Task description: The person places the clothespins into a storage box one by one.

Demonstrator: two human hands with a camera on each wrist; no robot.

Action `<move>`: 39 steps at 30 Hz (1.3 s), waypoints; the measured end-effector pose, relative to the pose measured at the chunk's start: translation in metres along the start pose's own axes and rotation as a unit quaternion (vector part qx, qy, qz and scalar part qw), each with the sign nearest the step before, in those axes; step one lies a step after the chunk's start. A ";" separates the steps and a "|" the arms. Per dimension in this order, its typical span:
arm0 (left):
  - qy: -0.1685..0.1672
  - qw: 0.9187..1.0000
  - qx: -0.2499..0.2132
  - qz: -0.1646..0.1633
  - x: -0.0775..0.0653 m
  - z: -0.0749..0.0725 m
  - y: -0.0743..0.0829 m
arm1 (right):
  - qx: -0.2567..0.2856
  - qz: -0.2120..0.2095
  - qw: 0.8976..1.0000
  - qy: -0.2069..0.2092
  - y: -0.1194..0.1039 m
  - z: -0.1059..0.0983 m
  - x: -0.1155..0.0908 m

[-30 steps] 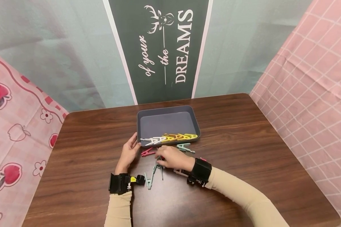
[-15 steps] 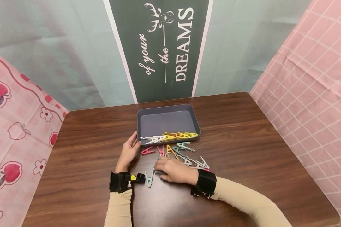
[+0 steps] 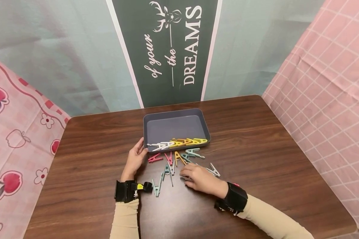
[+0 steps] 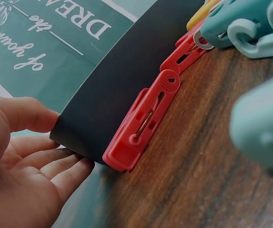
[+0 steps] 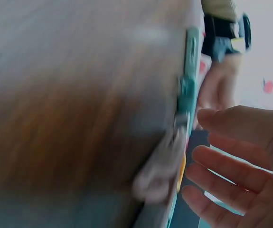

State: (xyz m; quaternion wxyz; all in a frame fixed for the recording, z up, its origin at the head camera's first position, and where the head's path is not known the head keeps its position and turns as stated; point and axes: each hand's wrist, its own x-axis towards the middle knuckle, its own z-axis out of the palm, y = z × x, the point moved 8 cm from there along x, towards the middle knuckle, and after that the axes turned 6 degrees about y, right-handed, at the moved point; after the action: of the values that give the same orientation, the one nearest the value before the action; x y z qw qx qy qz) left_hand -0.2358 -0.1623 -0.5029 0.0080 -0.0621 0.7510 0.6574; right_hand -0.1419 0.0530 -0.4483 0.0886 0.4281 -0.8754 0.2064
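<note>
My left hand [image 3: 133, 163] holds the near left corner of a dark grey tray [image 3: 175, 127], its thumb at the rim and its fingers along the outside. White, yellow and orange clothespins [image 3: 185, 142] lie in a row inside the tray. Two red clothespins lie by its near wall, one of them [image 4: 143, 121] close to the left hand. My right hand [image 3: 201, 179] hovers low over the table with loosely bent, parted fingers and nothing visible between them. A pale clothespin [image 5: 157, 173], blurred, lies near those fingers, partly hidden in the head view.
Between the hands are teal and mint clothespins [image 3: 157, 188], along with an orange one [image 3: 178, 156]. A pale grey clothespin [image 3: 214, 170] lies beyond the right hand. The brown wooden table [image 3: 257, 159] has curtains around it.
My right hand has moved right, away from the teal clothespins, uncovering them and the pale one beside them. My left hand stays on the tray corner.
</note>
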 end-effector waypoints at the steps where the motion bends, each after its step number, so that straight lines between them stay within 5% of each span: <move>1: 0.000 1.000 0.000 0.000 0.000 0.000 0.000 | 0.001 0.015 1.000 0.006 0.005 -0.003 -0.002; 9: 0.000 1.000 -0.006 0.001 0.002 -0.001 -0.002 | -0.027 0.151 0.986 0.072 0.051 -0.030 -0.025; 16: 0.001 1.000 0.003 -0.005 0.001 -0.001 -0.002 | -0.028 0.260 0.963 0.059 0.077 -0.035 -0.048; 39: -0.006 1.000 0.008 -0.007 -0.001 -0.001 -0.002 | 0.010 0.340 0.939 0.047 0.094 -0.027 -0.056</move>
State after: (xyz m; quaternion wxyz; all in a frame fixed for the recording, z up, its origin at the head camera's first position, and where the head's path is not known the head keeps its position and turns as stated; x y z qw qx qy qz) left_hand -0.2347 -0.1632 -0.5049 0.0178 -0.0632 0.7558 0.6515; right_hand -0.1821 0.1563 -0.4691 0.0498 0.0951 -0.9616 0.2526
